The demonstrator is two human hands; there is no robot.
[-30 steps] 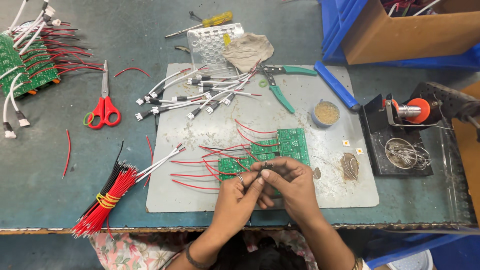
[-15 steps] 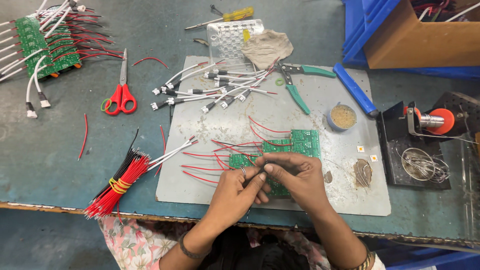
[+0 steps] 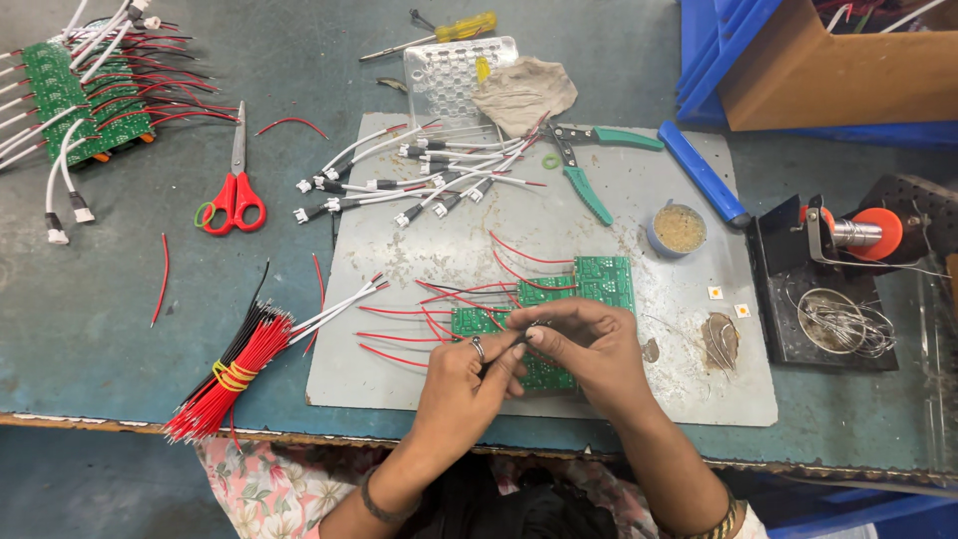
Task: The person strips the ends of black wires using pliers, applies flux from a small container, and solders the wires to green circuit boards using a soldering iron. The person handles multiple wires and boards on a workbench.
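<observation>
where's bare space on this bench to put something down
Bare teal benchtop lies between the red-handled scissors and the bundle of red and black wires. The grey mat is crowded around both hands, the green circuit boards and white-plug leads.

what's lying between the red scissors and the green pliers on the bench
In the head view, between the red scissors and the green pliers lies a spread of white leads with connector ends, resting partly on the grey mat.
</observation>
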